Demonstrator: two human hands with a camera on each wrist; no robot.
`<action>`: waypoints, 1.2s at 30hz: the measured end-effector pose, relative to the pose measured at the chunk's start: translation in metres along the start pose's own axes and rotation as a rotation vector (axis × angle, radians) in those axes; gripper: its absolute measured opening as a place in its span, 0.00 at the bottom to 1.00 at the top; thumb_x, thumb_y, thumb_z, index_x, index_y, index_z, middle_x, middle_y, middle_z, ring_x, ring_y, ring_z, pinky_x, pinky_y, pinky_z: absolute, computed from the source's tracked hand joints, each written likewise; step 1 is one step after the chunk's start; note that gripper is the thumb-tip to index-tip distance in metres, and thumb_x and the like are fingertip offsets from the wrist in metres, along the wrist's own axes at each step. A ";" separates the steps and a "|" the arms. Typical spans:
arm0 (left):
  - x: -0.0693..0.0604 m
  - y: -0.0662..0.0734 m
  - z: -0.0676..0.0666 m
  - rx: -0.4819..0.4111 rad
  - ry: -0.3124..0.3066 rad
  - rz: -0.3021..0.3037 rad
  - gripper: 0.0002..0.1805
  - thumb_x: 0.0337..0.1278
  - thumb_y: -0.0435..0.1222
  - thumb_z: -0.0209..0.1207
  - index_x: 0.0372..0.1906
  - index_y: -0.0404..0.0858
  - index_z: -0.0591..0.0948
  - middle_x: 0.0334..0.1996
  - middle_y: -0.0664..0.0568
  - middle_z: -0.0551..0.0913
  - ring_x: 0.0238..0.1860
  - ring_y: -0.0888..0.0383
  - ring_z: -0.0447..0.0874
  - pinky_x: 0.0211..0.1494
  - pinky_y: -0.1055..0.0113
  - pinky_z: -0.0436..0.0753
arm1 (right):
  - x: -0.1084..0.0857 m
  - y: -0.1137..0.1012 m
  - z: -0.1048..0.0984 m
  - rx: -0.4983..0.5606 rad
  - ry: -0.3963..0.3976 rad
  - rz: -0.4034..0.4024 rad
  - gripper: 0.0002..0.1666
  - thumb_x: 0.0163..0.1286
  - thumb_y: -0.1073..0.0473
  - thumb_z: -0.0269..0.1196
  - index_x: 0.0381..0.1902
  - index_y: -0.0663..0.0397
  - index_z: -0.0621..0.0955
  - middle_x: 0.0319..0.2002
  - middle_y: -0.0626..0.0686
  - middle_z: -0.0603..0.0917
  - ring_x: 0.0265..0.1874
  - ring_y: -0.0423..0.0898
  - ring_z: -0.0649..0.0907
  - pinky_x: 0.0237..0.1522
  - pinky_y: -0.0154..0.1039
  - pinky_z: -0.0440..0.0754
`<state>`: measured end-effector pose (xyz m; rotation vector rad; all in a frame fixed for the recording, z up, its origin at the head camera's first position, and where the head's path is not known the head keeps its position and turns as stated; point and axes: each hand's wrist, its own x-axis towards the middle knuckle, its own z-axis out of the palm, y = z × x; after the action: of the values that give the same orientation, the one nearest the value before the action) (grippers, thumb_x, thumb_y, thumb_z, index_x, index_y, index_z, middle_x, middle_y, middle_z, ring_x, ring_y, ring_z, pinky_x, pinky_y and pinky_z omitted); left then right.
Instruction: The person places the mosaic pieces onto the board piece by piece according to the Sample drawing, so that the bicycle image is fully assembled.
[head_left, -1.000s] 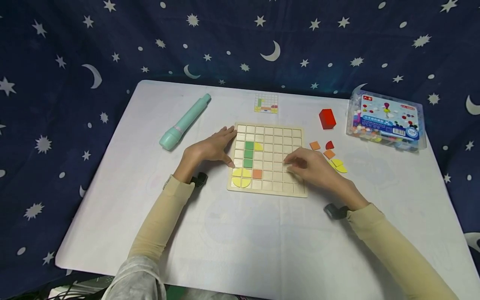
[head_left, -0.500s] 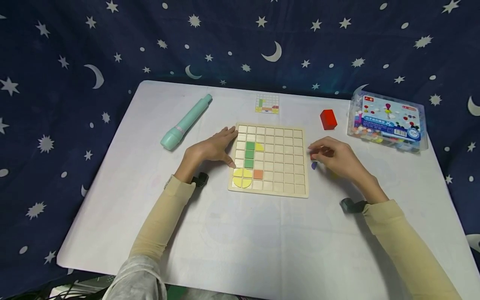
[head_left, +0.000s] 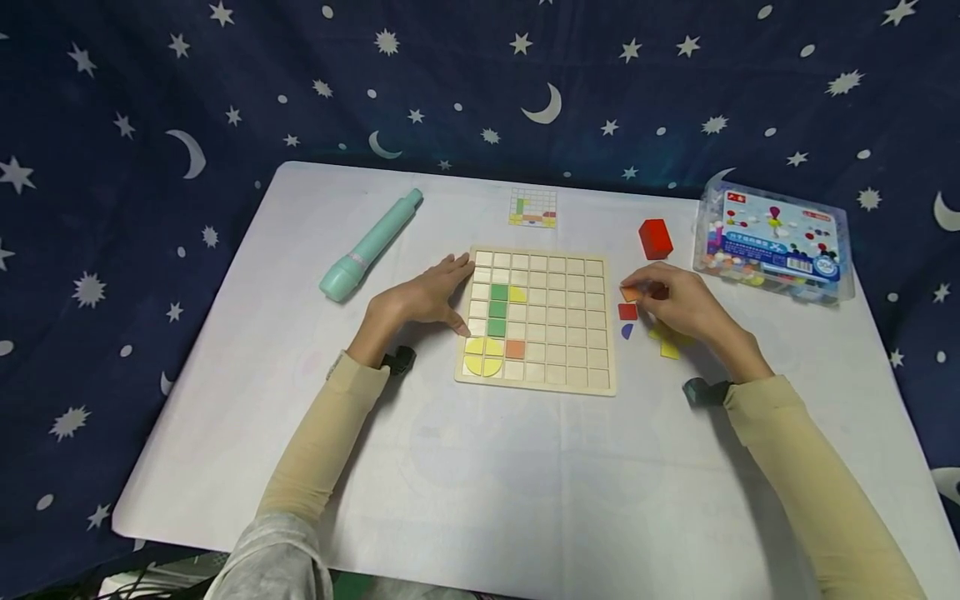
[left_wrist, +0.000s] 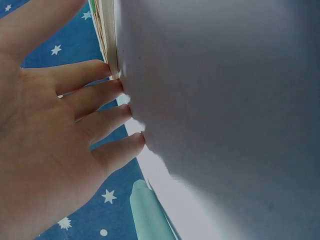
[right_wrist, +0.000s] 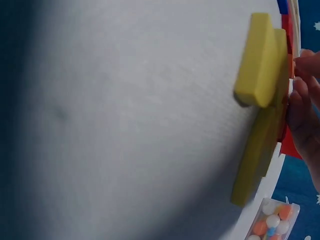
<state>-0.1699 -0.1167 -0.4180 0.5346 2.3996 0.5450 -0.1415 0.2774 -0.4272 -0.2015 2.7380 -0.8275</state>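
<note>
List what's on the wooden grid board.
Three green squares, five yellow quarter-circles and an orange square. Where the left hand overlaps the left edge of the board, anything beneath cannot be seen.

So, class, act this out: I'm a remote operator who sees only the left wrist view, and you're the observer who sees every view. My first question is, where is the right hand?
Observer: The right hand has its fingertips at an orange tile, just off the right edge of the board.

Operator: I can't see the top of the board. How many green tiles are on it?

Observer: Three green tiles, in one straight column.

Operator: And is there a picture card anywhere?

Observer: Yes, a small card printed with a coloured grid lies beyond the board's far edge, not touching it.
</note>
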 end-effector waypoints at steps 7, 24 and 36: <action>0.001 0.002 -0.001 -0.001 0.002 0.008 0.65 0.48 0.44 0.79 0.84 0.39 0.47 0.85 0.49 0.38 0.85 0.50 0.30 0.86 0.52 0.43 | 0.002 0.001 0.002 -0.039 0.010 0.007 0.19 0.72 0.64 0.65 0.59 0.61 0.83 0.51 0.62 0.79 0.45 0.56 0.76 0.49 0.44 0.78; 0.002 0.002 0.001 -0.003 -0.001 0.006 0.66 0.47 0.44 0.79 0.84 0.38 0.47 0.85 0.49 0.38 0.85 0.50 0.30 0.86 0.52 0.43 | 0.000 0.002 0.005 0.025 0.029 0.099 0.18 0.72 0.60 0.68 0.56 0.62 0.80 0.44 0.62 0.80 0.43 0.56 0.76 0.44 0.34 0.77; 0.000 0.000 0.001 -0.003 -0.004 0.009 0.65 0.50 0.44 0.78 0.84 0.38 0.45 0.85 0.49 0.36 0.85 0.49 0.29 0.86 0.49 0.43 | -0.013 -0.006 0.006 0.312 0.037 0.089 0.17 0.76 0.55 0.64 0.55 0.60 0.83 0.44 0.61 0.90 0.33 0.47 0.89 0.30 0.32 0.83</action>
<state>-0.1699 -0.1166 -0.4187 0.5451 2.3935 0.5506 -0.1272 0.2719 -0.4253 -0.0011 2.5829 -1.2253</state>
